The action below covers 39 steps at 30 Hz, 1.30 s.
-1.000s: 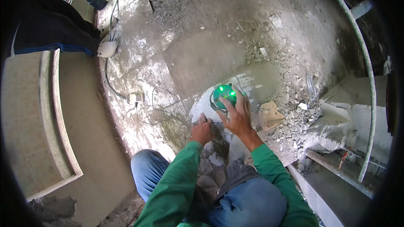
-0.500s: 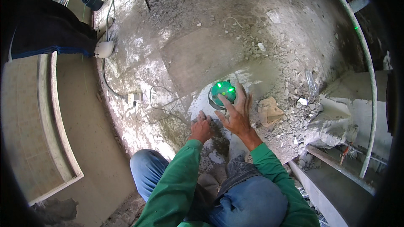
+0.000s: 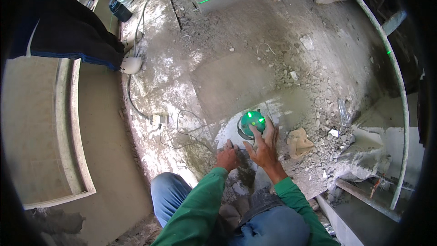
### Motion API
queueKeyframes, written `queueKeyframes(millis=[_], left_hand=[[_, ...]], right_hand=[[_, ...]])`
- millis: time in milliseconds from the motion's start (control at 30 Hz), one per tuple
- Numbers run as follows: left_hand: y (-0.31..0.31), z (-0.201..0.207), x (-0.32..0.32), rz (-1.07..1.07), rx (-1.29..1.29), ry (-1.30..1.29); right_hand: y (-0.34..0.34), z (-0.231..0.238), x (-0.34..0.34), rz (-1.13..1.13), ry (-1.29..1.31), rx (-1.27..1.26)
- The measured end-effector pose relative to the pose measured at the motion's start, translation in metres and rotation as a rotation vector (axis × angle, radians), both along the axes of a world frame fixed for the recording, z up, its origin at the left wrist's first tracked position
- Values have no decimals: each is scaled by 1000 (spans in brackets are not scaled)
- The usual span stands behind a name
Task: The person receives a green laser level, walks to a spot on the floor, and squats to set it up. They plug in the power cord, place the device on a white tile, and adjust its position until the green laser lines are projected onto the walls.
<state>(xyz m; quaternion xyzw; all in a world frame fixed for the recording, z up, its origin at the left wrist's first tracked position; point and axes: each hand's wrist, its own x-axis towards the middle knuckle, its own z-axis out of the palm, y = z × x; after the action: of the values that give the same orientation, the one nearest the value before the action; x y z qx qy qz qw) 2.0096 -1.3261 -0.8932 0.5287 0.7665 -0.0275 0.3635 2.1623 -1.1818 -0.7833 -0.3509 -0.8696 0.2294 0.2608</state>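
Observation:
A round green laser level [image 3: 253, 123] with glowing green windows stands on a whitish patch of floor in front of me. My right hand [image 3: 265, 149] is at its near right side, fingers spread, with a fingertip on its top. Closer to me and to the left, my left hand [image 3: 227, 156] rests low at the floor with bent fingers drawn together. A thin dark cord [image 3: 185, 133] runs to that hand from a socket block [image 3: 159, 119]. Whether those fingers grip the cord is hidden.
Broken rubble [image 3: 314, 105] and a crumpled tan piece [image 3: 299, 143] lie to the right, beyond them a pale pole [image 3: 387, 41]. At left are another person's dark-clothed leg [image 3: 73, 29], a white shoe [image 3: 131, 65], a dark bottle [image 3: 120, 10] and a framed panel [image 3: 68, 123].
The view has shifted, so the scene sits lower and further right, with more of the far wall and its green laser line showing. Both hands keep nearly the same places around the laser level.

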Motion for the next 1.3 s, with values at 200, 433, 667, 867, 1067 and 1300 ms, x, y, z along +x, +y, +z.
queueKeyframes(millis=[200,433,667,867,1067,1300], left_hand=[[0,-1,0,54,10,-37],[3,7,-1,22,-26,-31],[3,13,2,42,-34,-38],[5,18,1,37,-43,-51],[6,20,1,47,-51,-54],[6,7,4,62,-7,6]], right_hand=[[-1,2,-1,1,10,36],[-3,-1,-4,-38,74,-48],[-7,-4,-3,-8,-24,9],[-9,-7,-4,-24,-53,15],[-8,-7,-4,-15,-45,23],[-7,-8,-4,-21,-12,-6]])
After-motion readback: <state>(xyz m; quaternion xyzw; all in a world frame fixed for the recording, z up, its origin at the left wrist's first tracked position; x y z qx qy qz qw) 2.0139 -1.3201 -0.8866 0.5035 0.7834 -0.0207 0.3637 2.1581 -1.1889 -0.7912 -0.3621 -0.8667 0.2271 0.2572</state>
